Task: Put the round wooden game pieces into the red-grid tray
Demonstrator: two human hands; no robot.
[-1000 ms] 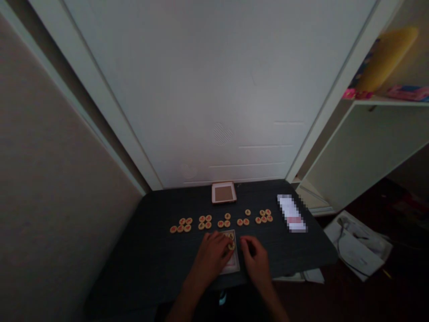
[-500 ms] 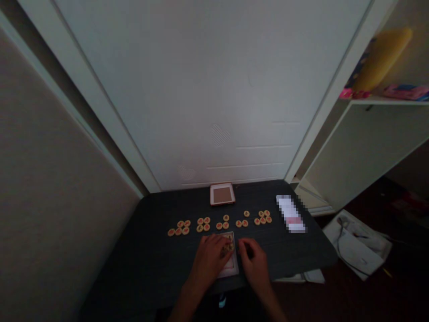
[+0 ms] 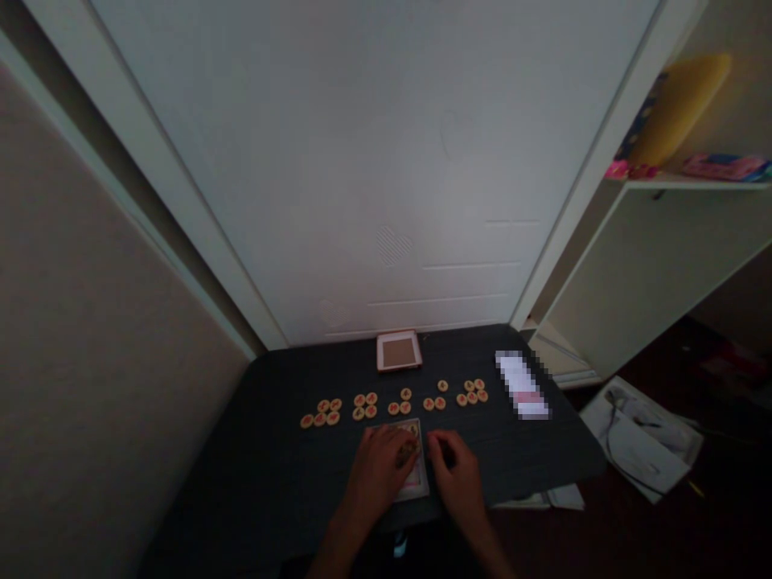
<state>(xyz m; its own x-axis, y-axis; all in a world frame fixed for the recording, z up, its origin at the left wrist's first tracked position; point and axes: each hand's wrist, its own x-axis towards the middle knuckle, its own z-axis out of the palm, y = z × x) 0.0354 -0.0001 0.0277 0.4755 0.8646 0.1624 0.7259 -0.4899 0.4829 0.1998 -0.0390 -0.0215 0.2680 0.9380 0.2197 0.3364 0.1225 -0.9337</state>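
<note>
My left hand [image 3: 379,465] is curled over the white-rimmed box [image 3: 422,481] at the table's near edge. Chinese chess pieces [image 3: 408,450] show between its thumb and fingers; how many it grips is hidden. Just right of the box, my right hand [image 3: 453,466] is closed with thumb and fingertips together, and whatever they may hold cannot be made out. Beyond both hands, round wooden Chinese chess pieces [image 3: 371,411] with red or dark characters lie face up in small groups across the table.
A shallow open tray or lid [image 3: 399,368] lies at the back of the dark table [image 3: 253,450], by a white panel [image 3: 386,161]. A pixelated phone-like object [image 3: 522,386] lies on the right. On the floor at right is a white box [image 3: 642,438] with a cable.
The view has shifted very slightly. Both hands stay nearly in place, with the left fingers moving a little over the pieces at the box. The groups on the table are unchanged.
</note>
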